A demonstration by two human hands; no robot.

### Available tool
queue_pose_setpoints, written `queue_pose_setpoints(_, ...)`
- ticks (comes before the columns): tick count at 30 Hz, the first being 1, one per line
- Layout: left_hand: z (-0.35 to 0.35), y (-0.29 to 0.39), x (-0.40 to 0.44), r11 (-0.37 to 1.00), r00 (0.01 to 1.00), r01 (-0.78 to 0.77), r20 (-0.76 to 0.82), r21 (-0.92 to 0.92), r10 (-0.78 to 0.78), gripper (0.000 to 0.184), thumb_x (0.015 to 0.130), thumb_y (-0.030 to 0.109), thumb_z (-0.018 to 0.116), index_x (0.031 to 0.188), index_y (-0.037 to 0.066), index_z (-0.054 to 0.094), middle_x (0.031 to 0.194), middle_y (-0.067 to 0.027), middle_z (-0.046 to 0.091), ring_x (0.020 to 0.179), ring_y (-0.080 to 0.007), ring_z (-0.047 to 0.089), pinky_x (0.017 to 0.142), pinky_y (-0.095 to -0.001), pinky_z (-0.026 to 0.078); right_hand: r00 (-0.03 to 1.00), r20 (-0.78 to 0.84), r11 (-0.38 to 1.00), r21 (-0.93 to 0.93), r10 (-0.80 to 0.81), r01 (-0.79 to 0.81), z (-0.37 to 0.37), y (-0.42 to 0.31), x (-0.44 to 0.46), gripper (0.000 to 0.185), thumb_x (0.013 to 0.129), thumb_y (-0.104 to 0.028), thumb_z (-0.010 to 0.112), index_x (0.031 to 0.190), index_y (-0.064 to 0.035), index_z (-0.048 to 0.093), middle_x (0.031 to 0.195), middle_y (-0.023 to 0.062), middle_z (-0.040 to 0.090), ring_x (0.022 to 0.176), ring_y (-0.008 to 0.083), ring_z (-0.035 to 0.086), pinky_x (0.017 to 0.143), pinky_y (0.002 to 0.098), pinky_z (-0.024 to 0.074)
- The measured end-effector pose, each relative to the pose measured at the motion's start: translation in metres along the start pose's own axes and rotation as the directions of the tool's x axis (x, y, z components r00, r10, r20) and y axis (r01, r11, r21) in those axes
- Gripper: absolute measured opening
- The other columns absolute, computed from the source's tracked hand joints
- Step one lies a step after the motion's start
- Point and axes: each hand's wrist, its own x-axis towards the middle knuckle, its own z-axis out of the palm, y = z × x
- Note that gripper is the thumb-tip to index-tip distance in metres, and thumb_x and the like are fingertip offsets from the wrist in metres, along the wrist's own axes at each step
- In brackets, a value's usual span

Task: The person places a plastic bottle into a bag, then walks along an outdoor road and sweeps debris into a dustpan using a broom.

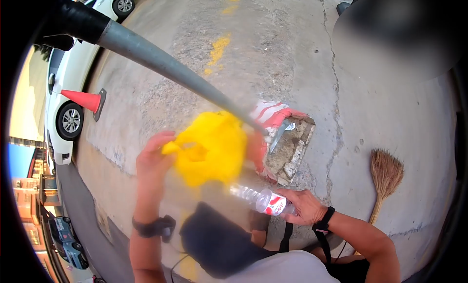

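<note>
My left hand, smeared by motion, pinches the edge of a yellow plastic bag. The bag is crumpled and blurred in the middle of the view. My right hand is wrapped round the base end of a clear plastic bottle with a red and white label. The bottle lies tilted, its other end pointing left just below the bag. Beyond both hands is a dirty scoop-like pan with some litter in it. Red and white striped plastic covers its back and side.
A grey metal pole slants from the upper left down to the pan. On the right, a straw broom lies on the concrete. An orange-red traffic cone stands beside a white car at left. Cracks cross the ground.
</note>
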Motion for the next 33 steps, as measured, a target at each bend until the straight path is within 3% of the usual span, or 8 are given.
queue_pose_setpoints(4,-0.003,0.007,-0.011,0.978,0.993,-0.107,0.062,0.178,0.098,0.023,0.088,-0.008,0.057,0.102,0.004,0.07,0.133,-0.0148,0.06,0.123,-0.0243,0.058,0.104,-0.034,0.047,0.998,0.052,0.999,-0.021,0.035,-0.034,-0.002,-0.06,0.06,0.066,0.084,-0.03,0.067,0.144,-0.0106,0.047,0.101,0.0205,0.068,0.095,0.0374,0.068,0.086,0.0452,0.0539)
queue_pose_setpoints(6,-0.01,0.009,-0.015,0.965,0.981,-0.177,0.108,0.195,0.158,0.019,0.089,-0.007,0.052,0.093,0.004,0.067,0.134,-0.0165,0.06,0.126,-0.0272,0.056,0.104,-0.0356,0.045,0.992,-0.123,0.999,0.036,0.005,-0.001,0.021,-0.039,0.069,0.06,0.088,-0.031,0.065,0.141,-0.0074,0.048,0.087,0.0148,0.067,0.077,0.0317,0.067,0.07,0.0413,0.0533)
queue_pose_setpoints(11,-0.03,-0.002,-0.027,0.963,0.997,-0.047,0.045,-0.266,0.062,0.022,0.091,0.002,0.046,0.078,0.007,0.063,0.143,-0.0195,0.053,0.131,-0.0331,0.054,0.104,-0.0406,0.048,0.894,-0.136,0.828,0.455,0.427,-0.326,0.056,-0.013,0.074,0.049,0.095,-0.032,0.061,0.132,-0.002,0.051,0.081,0.0111,0.067,0.066,0.0204,0.064,0.06,0.0344,0.0505)
queue_pose_setpoints(17,-0.02,-0.009,-0.03,0.823,0.997,0.023,0.076,-0.567,0.024,0.027,0.093,0.003,0.043,0.072,0.007,0.06,0.158,-0.0207,0.037,0.144,-0.0411,0.037,0.105,-0.0583,0.048,0.963,-0.181,0.957,0.246,0.202,-0.154,0.052,-0.047,0.073,0.033,0.097,-0.033,0.058,0.114,-0.0045,0.06,0.074,0.0012,0.063,0.061,0.0129,0.06,0.055,0.0278,0.048)
queue_pose_setpoints(20,-0.008,-0.007,-0.032,0.739,0.988,0.095,0.155,-0.667,0.012,0.028,0.096,0.005,0.045,0.071,0.007,0.058,0.161,-0.0209,0.032,0.147,-0.0435,0.033,0.103,-0.0627,0.049,0.896,0.281,0.671,0.594,0.344,-0.444,0.04,-0.063,0.095,0.046,0.095,-0.044,0.058,0.112,-0.0015,0.062,0.083,0.0082,0.064,0.066,0.019,0.062,0.056,0.0326,0.0478)
queue_pose_setpoints(25,-0.002,0.001,-0.038,0.662,0.972,0.194,0.231,-0.724,-0.033,0.029,0.097,0.007,0.045,0.071,0.007,0.057,0.161,-0.0225,0.031,0.146,-0.0456,0.033,0.102,-0.0632,0.049,0.897,0.309,0.09,0.932,0.315,-0.352,0.045,-0.061,0.126,0.037,0.103,-0.046,0.044,0.112,-0.0114,0.053,0.072,-0.0003,0.054,0.05,0.0094,0.044,0.044,0.0247,0.0314)
queue_pose_setpoints(28,-0.008,0.001,-0.042,0.66,0.977,0.178,0.212,-0.73,-0.029,0.029,0.096,0.007,0.045,0.071,0.006,0.058,0.16,-0.0235,0.032,0.145,-0.0465,0.036,0.104,-0.0602,0.048,0.888,0.288,-0.073,0.957,0.36,-0.281,0.038,-0.079,0.133,0.035,0.104,-0.045,0.043,0.113,-0.0123,0.053,0.072,-0.0001,0.053,0.048,0.0095,0.041,0.043,0.0245,0.0295)
queue_pose_setpoints(33,-0.018,-0.003,-0.05,0.688,0.978,0.157,0.21,-0.708,-0.007,0.031,0.094,0.006,0.045,0.068,0.005,0.06,0.156,-0.0245,0.039,0.141,-0.0469,0.041,0.108,-0.0511,0.046,0.852,0.522,-0.036,0.853,0.043,-0.521,0.038,-0.084,0.142,0.037,0.105,-0.048,0.044,0.113,-0.0132,0.053,0.074,0.0,0.055,0.05,0.0077,0.037,0.045,0.0242,0.0279)
